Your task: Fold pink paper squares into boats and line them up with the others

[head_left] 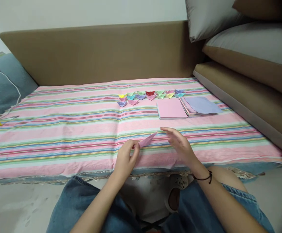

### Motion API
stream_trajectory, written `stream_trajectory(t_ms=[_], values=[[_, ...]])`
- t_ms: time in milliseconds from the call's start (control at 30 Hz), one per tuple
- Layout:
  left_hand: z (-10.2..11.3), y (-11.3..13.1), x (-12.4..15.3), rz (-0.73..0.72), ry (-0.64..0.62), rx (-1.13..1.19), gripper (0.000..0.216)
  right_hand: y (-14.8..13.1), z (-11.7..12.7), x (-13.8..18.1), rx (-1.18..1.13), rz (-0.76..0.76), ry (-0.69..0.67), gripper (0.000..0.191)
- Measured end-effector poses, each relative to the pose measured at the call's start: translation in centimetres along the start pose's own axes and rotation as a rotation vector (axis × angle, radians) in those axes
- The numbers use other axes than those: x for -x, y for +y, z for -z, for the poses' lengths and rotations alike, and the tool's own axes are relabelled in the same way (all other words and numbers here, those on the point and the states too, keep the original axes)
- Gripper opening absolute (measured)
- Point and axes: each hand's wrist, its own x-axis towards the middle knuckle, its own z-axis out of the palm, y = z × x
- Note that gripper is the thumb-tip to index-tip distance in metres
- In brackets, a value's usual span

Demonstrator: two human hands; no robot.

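My left hand pinches a folded piece of pink paper by its near end, holding it tilted above the striped cloth. To the right of the paper's tip, my right hand is apart from it, fingers stretched out and holding nothing. Beyond both hands lies a square stack of pink paper. Beside that stack sits a second, fanned-out pile of coloured sheets with a lilac sheet on top. Several small folded paper boats in many colours stand in rows farther back.
A brown backrest runs along the far side. Stacked cushions rise at the right. A white cable trails over a blue-grey cushion at the left. The cloth's fringed front edge hangs just before my knees.
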Motion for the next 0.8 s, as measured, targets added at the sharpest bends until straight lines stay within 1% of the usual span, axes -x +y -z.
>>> stream_trajectory(t_ms=[67, 100, 167, 233, 267, 333, 467, 533, 600, 667, 700, 733, 800], values=[[0.1, 0.5, -0.5, 0.154, 0.004, 0.24, 0.023, -0.3, -0.6, 0.1, -0.131, -0.033, -0.087, 0.048], [0.0, 0.6, -0.7, 0.209, -0.013, 0.343, 0.023, -0.3, -1.1, 0.2, -0.188, -0.067, -0.114, 0.048], [-0.3, 0.7, -0.9, 0.282, -0.04, 0.49, 0.023, -0.5, -1.9, 0.3, -0.274, -0.141, -0.134, 0.038], [-0.8, 0.7, -1.0, 0.328, -0.041, 0.553, 0.024, -0.6, -2.5, 0.3, -0.322, -0.211, -0.114, 0.026], [-1.0, 0.6, -1.0, 0.348, -0.033, 0.571, 0.024, -0.7, -2.7, 0.3, -0.337, -0.241, -0.1, 0.022], [-1.3, 0.5, -1.0, 0.384, -0.034, 0.609, 0.025, -0.8, -2.9, 0.2, -0.36, -0.279, -0.084, 0.02], [-1.8, 0.1, -0.9, 0.496, -0.096, 0.771, 0.025, -0.6, -3.2, 0.1, -0.39, -0.309, -0.073, 0.019], [-2.2, -0.1, -0.9, 0.549, -0.052, 0.865, 0.026, -0.3, -3.4, 0.2, -0.422, -0.321, -0.057, 0.017], [-2.6, -0.3, -0.9, 0.57, 0.03, 0.931, 0.03, 0.0, -3.8, 0.3, -0.481, -0.34, -0.043, 0.016], [-3.1, -0.5, -0.9, 0.552, 0.127, 0.931, 0.032, 0.1, -4.2, 0.4, -0.562, -0.367, -0.016, 0.015], [-3.2, -0.6, -1.0, 0.523, 0.185, 0.881, 0.031, 0.1, -4.4, 0.4, -0.601, -0.381, 0.009, 0.015], [-3.2, -0.6, -1.1, 0.476, 0.248, 0.783, 0.029, 0.0, -4.5, 0.4, -0.63, -0.395, 0.044, 0.016], [-3.2, -0.4, -1.3, 0.333, 0.348, 0.47, 0.02, -0.2, -4.6, 0.4, -0.655, -0.417, 0.123, 0.018]])
